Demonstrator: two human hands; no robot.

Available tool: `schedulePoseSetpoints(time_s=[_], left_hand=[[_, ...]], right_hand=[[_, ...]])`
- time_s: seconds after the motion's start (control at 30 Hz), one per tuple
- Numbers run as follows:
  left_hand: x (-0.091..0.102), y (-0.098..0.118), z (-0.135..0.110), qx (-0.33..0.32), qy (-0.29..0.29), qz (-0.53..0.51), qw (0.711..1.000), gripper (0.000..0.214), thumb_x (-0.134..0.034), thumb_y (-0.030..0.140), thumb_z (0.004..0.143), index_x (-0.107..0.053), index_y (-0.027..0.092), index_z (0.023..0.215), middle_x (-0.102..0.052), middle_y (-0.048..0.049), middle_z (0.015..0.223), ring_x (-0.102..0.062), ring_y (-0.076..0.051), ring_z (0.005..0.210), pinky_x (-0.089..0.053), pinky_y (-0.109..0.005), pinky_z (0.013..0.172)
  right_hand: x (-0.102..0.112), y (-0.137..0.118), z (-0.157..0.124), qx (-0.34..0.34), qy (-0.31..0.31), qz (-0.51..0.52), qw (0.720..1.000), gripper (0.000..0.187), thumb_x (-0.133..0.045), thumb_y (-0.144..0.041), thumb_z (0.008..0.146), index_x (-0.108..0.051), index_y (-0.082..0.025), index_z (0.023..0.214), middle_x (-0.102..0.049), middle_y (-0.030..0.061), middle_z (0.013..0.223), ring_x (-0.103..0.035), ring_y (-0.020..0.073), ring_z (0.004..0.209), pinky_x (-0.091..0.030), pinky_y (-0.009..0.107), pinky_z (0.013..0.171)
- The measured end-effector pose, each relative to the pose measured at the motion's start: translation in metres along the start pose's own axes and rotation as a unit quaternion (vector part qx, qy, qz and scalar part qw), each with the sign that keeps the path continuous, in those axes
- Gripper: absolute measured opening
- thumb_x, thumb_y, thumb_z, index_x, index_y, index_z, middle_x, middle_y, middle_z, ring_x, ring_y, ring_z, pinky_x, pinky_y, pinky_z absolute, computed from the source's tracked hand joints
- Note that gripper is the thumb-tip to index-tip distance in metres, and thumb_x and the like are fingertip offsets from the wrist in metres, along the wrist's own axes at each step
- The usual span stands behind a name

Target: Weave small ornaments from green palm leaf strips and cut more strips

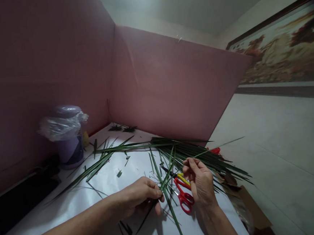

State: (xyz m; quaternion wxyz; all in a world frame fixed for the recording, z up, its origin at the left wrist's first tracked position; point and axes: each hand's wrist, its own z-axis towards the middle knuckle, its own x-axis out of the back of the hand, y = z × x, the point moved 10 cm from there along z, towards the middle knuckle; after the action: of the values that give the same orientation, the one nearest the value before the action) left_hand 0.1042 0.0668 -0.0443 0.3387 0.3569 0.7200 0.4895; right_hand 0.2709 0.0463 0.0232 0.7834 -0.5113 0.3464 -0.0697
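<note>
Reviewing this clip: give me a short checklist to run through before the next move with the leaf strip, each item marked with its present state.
1. Left hand pinches the green leaf strip: ok.
2. Right hand pinches a thin strand at its fingertips: ok.
3. Red scissors lie on the table between the hands, untouched: ok.
4. Leaf pile lies within reach behind the hands: ok.
5. Strand fully split from the strip: cannot tell.

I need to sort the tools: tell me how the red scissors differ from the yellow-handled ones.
The red scissors lie nearer the person, handles fully in view; the yellow-handled scissors lie farther back, partly hidden behind the right hand. The red handles look bulkier than the yellow ones. Both rest on the white table among green leaf strips.
</note>
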Motion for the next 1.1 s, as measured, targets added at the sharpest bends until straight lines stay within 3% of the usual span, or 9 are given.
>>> schedulePoseSetpoints(time_s=[0.23,0.63,0.83,1.1], left_hand=[[0.0,-0.003,0.001,0.001,-0.006,-0.005,1.0,0.02,-0.056,0.032,0.065,-0.06,0.013,0.072,-0.061,-0.0021,0.053,-0.027,-0.004,0.029,-0.011,-0.02,0.031],[0.003,0.006,-0.002,-0.009,0.022,-0.005,1.0,0.032,-0.06,0.042,0.065,-0.059,0.014,0.079,-0.061,-0.0012,0.056,-0.029,-0.003,0.03,-0.012,-0.018,0.032],[0.003,0.008,-0.004,-0.013,0.031,-0.021,0.999,0.024,-0.063,0.036,0.063,-0.055,0.013,0.067,-0.063,-0.0026,0.061,-0.029,-0.002,0.032,-0.015,-0.019,0.034],[0.003,0.007,-0.003,-0.009,0.035,0.012,0.999,0.021,-0.061,0.033,0.063,-0.053,0.014,0.06,-0.062,-0.0024,0.056,-0.027,-0.003,0.031,-0.014,-0.02,0.032]], right_hand=[[-0.002,0.002,-0.001,0.001,0.005,-0.029,1.0,0.023,-0.074,-0.025,0.062,-0.056,-0.016,0.073,-0.06,-0.0011,0.066,-0.051,0.0074,0.048,-0.038,0.015,0.035],[-0.036,0.016,-0.02,-0.007,-0.13,-0.139,0.982,0.017,-0.067,-0.028,0.072,-0.058,-0.015,0.079,-0.061,0.0,0.064,-0.052,0.0079,0.047,-0.042,0.018,0.04],[-0.027,0.009,-0.019,0.024,-0.067,-0.162,0.984,0.021,-0.069,-0.03,0.068,-0.058,-0.016,0.078,-0.062,0.0004,0.069,-0.058,0.011,0.054,-0.044,0.018,0.04],[-0.021,0.0,-0.02,0.067,-0.027,-0.192,0.979,0.022,-0.069,-0.029,0.069,-0.056,-0.016,0.08,-0.058,-0.0012,0.068,-0.059,0.0118,0.057,-0.045,0.017,0.039]])
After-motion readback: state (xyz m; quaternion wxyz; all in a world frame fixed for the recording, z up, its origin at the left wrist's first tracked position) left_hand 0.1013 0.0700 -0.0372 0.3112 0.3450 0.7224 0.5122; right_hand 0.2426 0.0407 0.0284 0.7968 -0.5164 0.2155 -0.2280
